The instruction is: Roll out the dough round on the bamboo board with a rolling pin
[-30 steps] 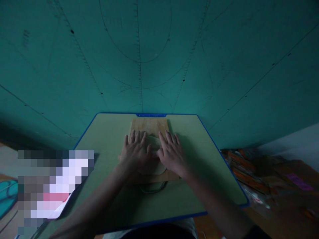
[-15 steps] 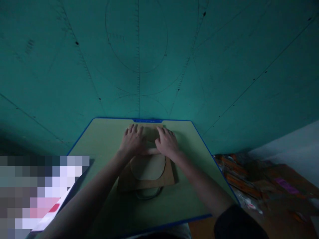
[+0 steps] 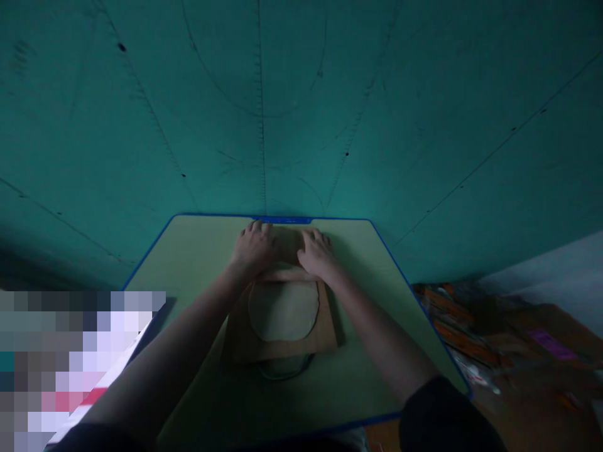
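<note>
A flat, pale, rounded sheet of what looks like dough [image 3: 283, 312] lies on a brown wooden board [image 3: 282, 351]. Across its far part runs a pale rolling pin [image 3: 289, 275]. My left hand [image 3: 257, 248] rests over the pin's left end with its fingers pointing away and bent down. Over the right end lies my right hand [image 3: 315, 251], its thumb apart from the fingers. Both palms press on the pin, and neither hand's fingers wrap fully round it.
The board sits on a light table with a blue rim [image 3: 389, 251]. Behind stands a green wall [image 3: 292, 150] with drawn lines. Cardboard and plastic-wrapped things [image 3: 461, 339] lie at the right. A dark loop shows below the board.
Both hands and the rolling pin have moved away from me, toward the board's far edge. More of the pale sheet shows. The view has shifted slightly.
</note>
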{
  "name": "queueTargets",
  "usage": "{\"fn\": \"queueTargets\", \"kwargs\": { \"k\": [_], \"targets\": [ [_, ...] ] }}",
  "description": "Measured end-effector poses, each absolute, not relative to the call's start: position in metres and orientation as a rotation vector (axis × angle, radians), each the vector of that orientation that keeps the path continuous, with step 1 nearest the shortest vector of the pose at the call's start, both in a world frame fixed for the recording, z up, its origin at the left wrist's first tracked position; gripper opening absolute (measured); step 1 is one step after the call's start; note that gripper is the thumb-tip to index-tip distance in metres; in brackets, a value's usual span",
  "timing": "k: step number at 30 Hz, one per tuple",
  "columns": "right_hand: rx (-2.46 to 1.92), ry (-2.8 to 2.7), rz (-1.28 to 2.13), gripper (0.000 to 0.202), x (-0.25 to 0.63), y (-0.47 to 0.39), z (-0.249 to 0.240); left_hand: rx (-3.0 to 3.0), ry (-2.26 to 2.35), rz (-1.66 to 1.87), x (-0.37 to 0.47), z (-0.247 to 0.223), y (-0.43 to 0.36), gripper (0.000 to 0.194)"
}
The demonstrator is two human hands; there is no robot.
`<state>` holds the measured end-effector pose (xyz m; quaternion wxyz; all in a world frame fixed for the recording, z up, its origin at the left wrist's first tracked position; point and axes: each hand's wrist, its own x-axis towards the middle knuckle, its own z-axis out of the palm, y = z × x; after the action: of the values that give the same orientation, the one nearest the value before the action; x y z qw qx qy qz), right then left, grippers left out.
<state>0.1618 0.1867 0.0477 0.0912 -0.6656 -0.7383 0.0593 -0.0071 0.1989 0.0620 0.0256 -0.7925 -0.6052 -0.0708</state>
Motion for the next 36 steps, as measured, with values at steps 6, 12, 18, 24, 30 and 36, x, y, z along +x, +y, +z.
{"fn": "queueTargets", "kwargs": {
  "k": [6,12,18,24,30,36],
  "targets": [
    [-1.921,-2.256,0.217,0.065,0.160,0.156,0.051,-2.499,-1.833,-0.203,-0.012,0.057,0.172,0.044],
    [-1.966,-2.238,0.276,0.065,0.160,0.154,0.052,-2.522,-1.798,-0.258,-0.010,0.059,0.174,0.045],
    [-2.046,-2.108,0.251,0.062,0.160,0.176,0.051,-2.423,-1.845,-0.300,-0.004,0.067,0.191,0.039],
    [-2.065,-2.224,0.323,0.064,0.161,0.164,0.047,-2.474,-1.864,-0.216,-0.011,0.057,0.175,0.041],
    [-2.037,-2.235,0.325,0.066,0.157,0.137,0.053,-2.512,-1.813,-0.239,-0.017,0.052,0.151,0.040],
    [-1.974,-2.187,0.280,0.064,0.158,0.134,0.057,-2.559,-1.766,-0.250,-0.017,0.056,0.151,0.040]
  ]
}}
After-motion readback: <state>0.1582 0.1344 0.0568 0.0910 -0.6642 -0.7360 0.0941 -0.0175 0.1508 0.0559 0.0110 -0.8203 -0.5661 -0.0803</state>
